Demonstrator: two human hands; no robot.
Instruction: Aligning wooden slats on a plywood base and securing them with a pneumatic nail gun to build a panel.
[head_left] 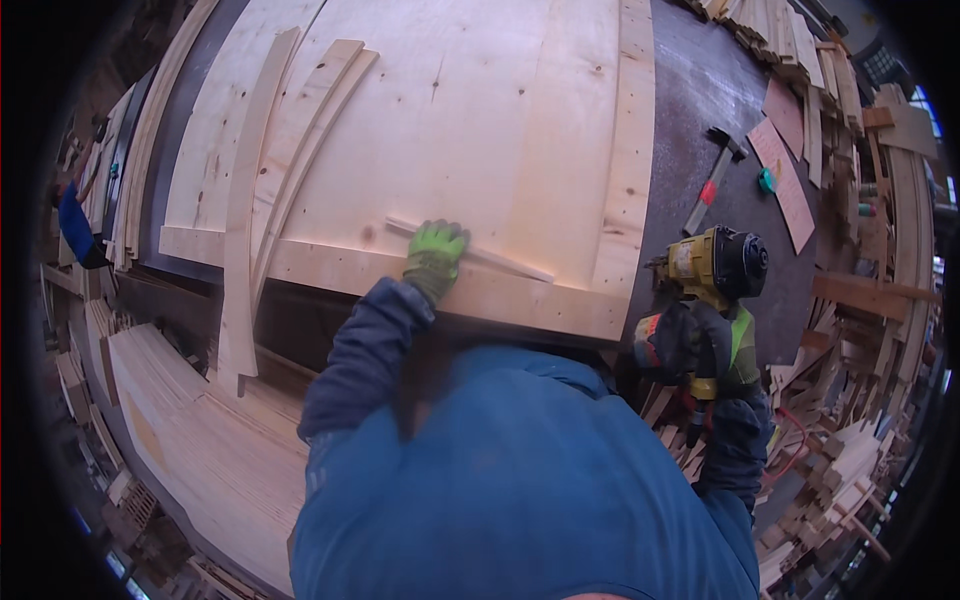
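My left hand, in a green glove, presses down on a thin wooden strip lying near the front edge of a large plywood panel. The fingers lie flat on the wood, closed over the strip's left end. My right hand, in a dark and green glove, grips a yellow and black nail gun held off the panel's right front corner, above the dark bench. A blue jacket covers both arms and fills the lower middle of the view.
Loose boards lean across the panel's left part. A hammer and pink boards lie on the dark bench at right. Stacked lumber and offcuts crowd the right side. Another person in blue stands far left.
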